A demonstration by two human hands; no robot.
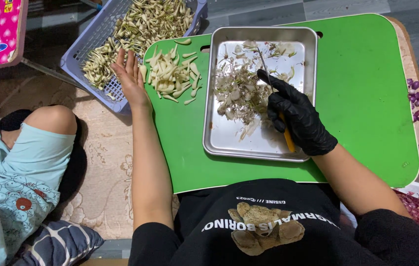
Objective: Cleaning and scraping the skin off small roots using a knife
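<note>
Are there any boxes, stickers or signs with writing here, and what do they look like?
Pink tray: top left corner, flat, bright pink with small white dots.
Stickers: on that pink tray, one small yellow-and-red, one blue oval.
Shirt print: bottom middle, white lettering and a brown teddy bear on black cloth.

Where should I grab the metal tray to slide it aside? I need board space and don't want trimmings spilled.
Grip the metal tray by its raised rim at the near-left corner, coming from the left: that corner looks bare, while the gloved right hand with the knife covers the right side.
</note>
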